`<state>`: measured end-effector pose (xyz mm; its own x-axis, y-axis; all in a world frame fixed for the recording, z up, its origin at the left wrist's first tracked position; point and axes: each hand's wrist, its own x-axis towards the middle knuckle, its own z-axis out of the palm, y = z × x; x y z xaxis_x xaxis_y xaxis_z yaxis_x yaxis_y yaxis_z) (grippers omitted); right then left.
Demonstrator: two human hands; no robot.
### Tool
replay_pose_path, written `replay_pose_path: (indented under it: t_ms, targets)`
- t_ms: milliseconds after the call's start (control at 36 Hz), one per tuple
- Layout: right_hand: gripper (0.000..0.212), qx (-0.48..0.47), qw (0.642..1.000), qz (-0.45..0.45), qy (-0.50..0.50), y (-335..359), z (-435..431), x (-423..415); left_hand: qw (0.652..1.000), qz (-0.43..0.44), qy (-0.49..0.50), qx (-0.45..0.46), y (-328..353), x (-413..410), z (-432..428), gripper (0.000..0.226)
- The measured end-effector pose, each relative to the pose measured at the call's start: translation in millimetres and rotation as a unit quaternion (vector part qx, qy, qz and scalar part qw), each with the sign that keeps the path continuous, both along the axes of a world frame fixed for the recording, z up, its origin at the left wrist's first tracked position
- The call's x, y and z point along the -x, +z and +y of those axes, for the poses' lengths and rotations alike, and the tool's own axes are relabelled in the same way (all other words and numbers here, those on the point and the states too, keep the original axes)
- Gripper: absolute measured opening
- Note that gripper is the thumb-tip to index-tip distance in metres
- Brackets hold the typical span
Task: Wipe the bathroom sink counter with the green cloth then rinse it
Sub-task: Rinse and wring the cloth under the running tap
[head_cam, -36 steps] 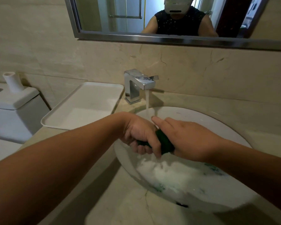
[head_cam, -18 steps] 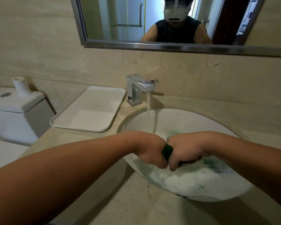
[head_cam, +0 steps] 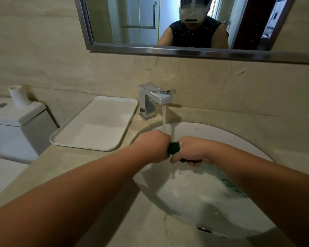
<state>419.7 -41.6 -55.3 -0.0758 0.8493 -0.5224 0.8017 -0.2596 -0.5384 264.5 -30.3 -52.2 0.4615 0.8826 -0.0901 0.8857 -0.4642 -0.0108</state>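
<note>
The green cloth [head_cam: 174, 148] is bunched into a tight roll, and only a short dark green piece shows between my two fists. My left hand [head_cam: 154, 148] and my right hand [head_cam: 190, 151] both grip it, knuckles up, over the white sink basin [head_cam: 221, 136]. Water runs from the chrome faucet [head_cam: 154, 99] in a thin stream that lands on my left hand beside the cloth. Foamy white water with green streaks lies in the bottom of the basin. Beige marble counter [head_cam: 78, 168] surrounds the basin.
A white rectangular tray [head_cam: 96, 123] lies on the counter left of the faucet. A toilet tank [head_cam: 16, 120] with a white roll [head_cam: 18, 96] on top stands at the far left. A mirror [head_cam: 168, 24] hangs above the backsplash.
My hands turned from fingers laid over the cloth to two closed fists twisting it, and shifted back under the running stream. The camera view tilted slightly.
</note>
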Motion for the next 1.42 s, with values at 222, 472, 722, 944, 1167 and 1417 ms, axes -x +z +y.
replay_pose_path:
  t_ms: [222, 472, 722, 944, 1167, 1417]
  targets:
    - [0.074, -0.169, 0.984, -0.035, 0.038, 1, 29, -6, 0.942, -0.243, 0.145, 0.180, 15, 22, 47, 0.047]
    - [0.009, -0.248, 0.966, 0.070, 0.031, -1, 36, 0, 0.899, -0.367, 0.163, 0.174, 12, 27, 56, 0.019]
    - [0.010, -0.274, 0.940, 0.188, -0.072, 0, 53, 0, 0.894, -0.349, 0.168, 0.227, 19, 31, 49, 0.029]
    - [0.014, -0.332, 0.917, 0.210, -0.063, 15, 54, 6, 0.944, -0.268, 0.123, 0.145, 33, 24, 45, 0.025]
    - [0.014, -0.371, 0.911, 0.169, -0.062, 29, 60, -3, 0.866, -0.463, 0.157, 0.110, 35, 31, 49, 0.015]
    - [0.028, -0.248, 0.940, 0.234, 0.002, 15, 50, 1, 0.741, -0.625, 0.176, 0.174, 38, 35, 48, 0.022]
